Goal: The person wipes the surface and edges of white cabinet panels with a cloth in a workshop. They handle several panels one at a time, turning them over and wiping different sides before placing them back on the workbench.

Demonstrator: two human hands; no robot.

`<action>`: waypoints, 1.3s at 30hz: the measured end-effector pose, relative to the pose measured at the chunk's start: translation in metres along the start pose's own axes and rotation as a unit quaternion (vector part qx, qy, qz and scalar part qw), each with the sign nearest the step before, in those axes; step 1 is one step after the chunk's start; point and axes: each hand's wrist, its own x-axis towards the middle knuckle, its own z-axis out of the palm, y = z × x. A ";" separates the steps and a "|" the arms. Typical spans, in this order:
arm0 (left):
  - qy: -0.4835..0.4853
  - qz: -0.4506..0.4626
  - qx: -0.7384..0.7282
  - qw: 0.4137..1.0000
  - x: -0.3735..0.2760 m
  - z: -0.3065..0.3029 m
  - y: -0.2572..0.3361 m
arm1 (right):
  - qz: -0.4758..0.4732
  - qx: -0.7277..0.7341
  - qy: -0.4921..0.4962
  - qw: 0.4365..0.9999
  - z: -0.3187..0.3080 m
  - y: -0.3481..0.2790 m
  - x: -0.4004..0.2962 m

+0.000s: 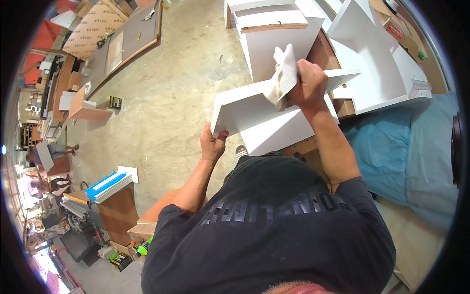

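A long white panel (pixel 242 106) is tilted in front of me, above a white cabinet part (pixel 275 132). At its lower left corner, my left hand (pixel 214 143) grips the panel with the thumb on its face. My right hand (pixel 310 82) is closed on a whitish cloth (pixel 284 73) at the panel's right part; part of the cloth hangs over the panel's upper edge. Whether the right fingers also hold the panel cannot be told.
White cabinet boxes (pixel 279 47) stand ahead, and an open white cabinet (pixel 378 73) lies at the right beside blue plastic sheeting (pixel 385 147). White panels with blue edges (pixel 110 185) are stacked at the left. Two people (pixel 51 156) are at the far left.
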 end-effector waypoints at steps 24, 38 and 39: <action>-0.186 -0.153 0.130 0.962 -0.014 0.024 -0.111 | -0.062 -0.097 -0.127 0.985 0.089 -0.017 -0.069; -0.077 -0.170 -0.166 0.968 0.020 0.001 -0.009 | 0.048 0.006 -0.315 0.948 0.073 -0.040 -0.052; -0.074 -0.165 -0.167 0.969 0.022 0.003 -0.010 | 0.064 0.016 -0.338 0.939 0.078 -0.048 -0.049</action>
